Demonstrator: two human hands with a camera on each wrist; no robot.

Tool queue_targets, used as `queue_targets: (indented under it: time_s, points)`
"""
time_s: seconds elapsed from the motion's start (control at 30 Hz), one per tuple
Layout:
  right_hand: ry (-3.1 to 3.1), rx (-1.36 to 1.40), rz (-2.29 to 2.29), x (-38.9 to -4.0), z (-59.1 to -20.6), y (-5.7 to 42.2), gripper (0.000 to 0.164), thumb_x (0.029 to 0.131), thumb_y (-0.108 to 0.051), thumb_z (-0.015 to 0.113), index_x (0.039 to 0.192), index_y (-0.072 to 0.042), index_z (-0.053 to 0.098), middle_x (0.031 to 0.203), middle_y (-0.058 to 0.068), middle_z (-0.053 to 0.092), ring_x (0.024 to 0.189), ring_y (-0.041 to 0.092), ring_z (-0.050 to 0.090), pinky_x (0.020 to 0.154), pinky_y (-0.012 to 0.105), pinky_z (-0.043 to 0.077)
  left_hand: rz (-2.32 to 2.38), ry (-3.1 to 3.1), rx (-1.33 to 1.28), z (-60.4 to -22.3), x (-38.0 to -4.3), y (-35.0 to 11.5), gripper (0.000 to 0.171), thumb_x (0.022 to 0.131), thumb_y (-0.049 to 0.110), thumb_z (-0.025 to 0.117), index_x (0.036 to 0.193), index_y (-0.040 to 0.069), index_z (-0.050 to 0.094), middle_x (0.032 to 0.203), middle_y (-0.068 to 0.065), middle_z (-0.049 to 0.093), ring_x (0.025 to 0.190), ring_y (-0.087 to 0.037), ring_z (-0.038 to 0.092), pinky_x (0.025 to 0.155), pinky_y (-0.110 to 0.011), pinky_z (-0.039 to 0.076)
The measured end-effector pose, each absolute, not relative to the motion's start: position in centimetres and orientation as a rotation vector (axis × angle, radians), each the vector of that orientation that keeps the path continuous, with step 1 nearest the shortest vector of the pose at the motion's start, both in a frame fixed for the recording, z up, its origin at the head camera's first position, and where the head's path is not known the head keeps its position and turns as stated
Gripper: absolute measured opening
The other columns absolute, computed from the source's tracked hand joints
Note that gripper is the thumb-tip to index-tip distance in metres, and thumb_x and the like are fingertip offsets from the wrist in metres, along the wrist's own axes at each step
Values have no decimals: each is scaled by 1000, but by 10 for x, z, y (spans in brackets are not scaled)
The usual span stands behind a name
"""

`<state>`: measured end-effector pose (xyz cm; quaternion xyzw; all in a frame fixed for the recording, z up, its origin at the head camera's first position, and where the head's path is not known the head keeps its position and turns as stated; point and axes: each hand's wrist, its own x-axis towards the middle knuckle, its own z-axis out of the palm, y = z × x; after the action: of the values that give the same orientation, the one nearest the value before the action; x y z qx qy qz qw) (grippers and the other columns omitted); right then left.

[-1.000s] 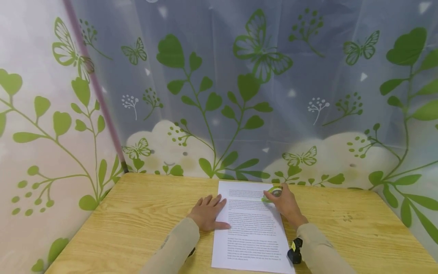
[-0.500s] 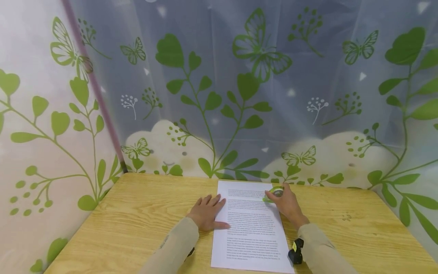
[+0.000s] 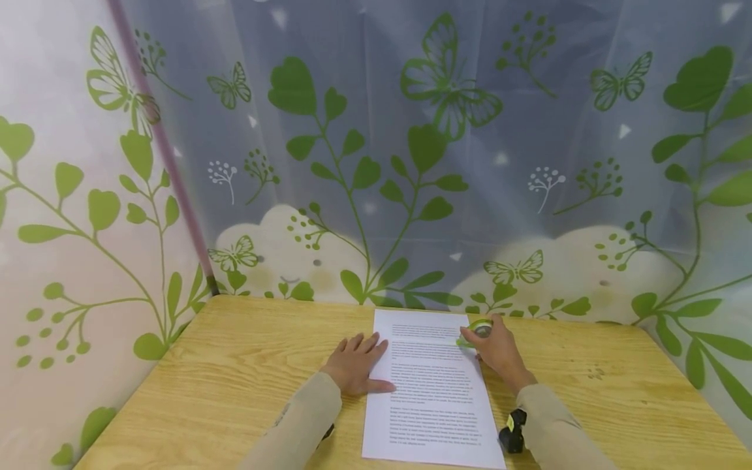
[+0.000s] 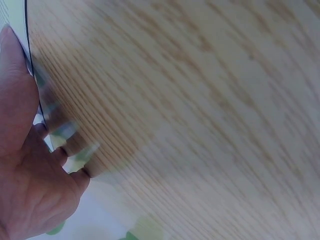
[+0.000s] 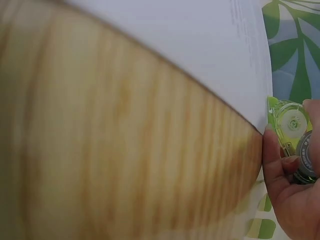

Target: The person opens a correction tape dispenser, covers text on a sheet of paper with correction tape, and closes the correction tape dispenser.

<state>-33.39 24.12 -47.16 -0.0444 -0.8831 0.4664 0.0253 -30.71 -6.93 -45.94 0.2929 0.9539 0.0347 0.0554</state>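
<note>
A printed sheet of paper [image 3: 431,398] lies on the wooden table, covered in blocks of small text. My left hand [image 3: 357,367] rests on its left edge with fingers spread and thumb stretched across the margin; the left wrist view shows the same hand [image 4: 37,165] at the paper's edge. Near the upper right of the sheet, my right hand [image 3: 501,352] grips a green, see-through correction tape [image 3: 482,330] between thumb and fingers. Its tip points left, down at the ends of the text lines. In the right wrist view, the round reel of the correction tape [image 5: 291,123] shows through the casing.
The wooden table [image 3: 247,365] extends to both sides of the paper. Behind its far edge hangs a curtain [image 3: 376,196] with green leaves and butterflies. A black wrist camera [image 3: 513,432] sits at the right sleeve, beside the paper's lower right edge.
My right hand has shifted slightly to the right with the correction tape, toward the sheet's right edge. The left hand and the paper have stayed in place.
</note>
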Motion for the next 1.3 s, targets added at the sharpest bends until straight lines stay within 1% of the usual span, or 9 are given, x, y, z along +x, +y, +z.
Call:
queue_targets:
  time_s: [0.2,0.4,0.6,0.87,0.97,1.1,1.17,1.23,1.3]
  points:
    - [-2719,-142,1457,-334,-473,243,86,90,-39,66,144,6,18,97,20,57,65,18,62,59,32,52,107,2891,890,-460,-309,-70,88,86,69,47,151,12,29,155,-11,26,138,-38,24,108,-55,23]
    - [-2714,-160,1448,-333,-473,246,83,90,-38,67,143,5,20,92,20,58,63,18,64,59,32,50,84,2887,882,-461,-309,-69,87,87,69,46,152,14,28,155,-9,24,139,-37,23,108,-55,23]
    - [-2690,-147,1471,-332,-472,246,80,90,-36,67,141,5,21,97,23,57,64,20,66,60,32,52,113,2885,864,-457,-307,-68,87,86,68,49,151,14,29,155,-9,25,139,-38,23,108,-55,23]
    - [-2673,-134,1495,-332,-473,248,77,90,-36,67,139,5,24,93,20,58,64,20,66,60,32,53,116,2867,849,-451,-302,-67,87,87,68,49,152,14,29,155,-9,25,139,-37,23,108,-55,22]
    - [-2581,-194,1673,-331,-475,253,74,91,-38,65,136,5,27,92,16,57,66,18,66,64,30,55,114,2859,844,-452,-303,-66,87,87,68,49,152,14,28,155,-9,24,139,-37,22,109,-55,22]
    - [-2249,-371,2140,-329,-477,262,65,93,-43,60,131,2,32,81,6,50,67,14,63,74,29,55,81,2857,846,-464,-310,-68,90,86,72,45,153,16,25,157,-8,21,140,-36,19,109,-54,20]
    - [-2098,-425,2309,-327,-476,265,61,93,-44,58,127,0,35,76,3,47,69,13,61,79,30,53,74,2870,860,-472,-316,-69,92,84,75,43,153,17,25,157,-7,21,140,-36,19,109,-54,20]
    - [-2010,-455,2380,-326,-474,266,58,92,-44,61,122,0,39,75,2,48,70,12,62,79,29,53,65,2880,867,-477,-319,-70,94,82,78,41,153,18,23,157,-6,19,141,-35,19,110,-54,19]
    - [-1983,-460,2392,-324,-471,263,56,91,-42,63,120,0,40,76,2,50,70,12,63,77,27,54,82,2881,864,-474,-317,-70,94,82,77,44,153,17,25,157,-7,21,140,-36,20,110,-54,20]
